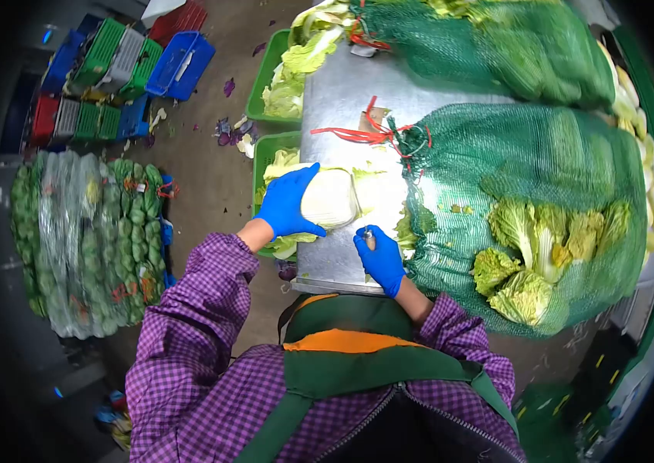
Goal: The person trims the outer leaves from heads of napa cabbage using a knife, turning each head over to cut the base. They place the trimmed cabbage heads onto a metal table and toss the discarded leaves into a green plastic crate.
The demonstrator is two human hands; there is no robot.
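Two green mesh sacks (528, 181) of leafy cabbages lie on the metal tabletop (342, 96). Green crates (256, 166) holding loose leaves stand along its left edge. Near that edge is a pale cabbage (330, 199), the gloved left hand (291, 203) spread against its left side. Apart from it, the gloved right hand (381, 259) grips a short handle (370, 241); any blade is indistinct.

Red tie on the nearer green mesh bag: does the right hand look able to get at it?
Probably yes: the red tie lies exposed beyond the right hand, with just low, loose leaves between. But that hand is closed around a handle, which may hinder it.
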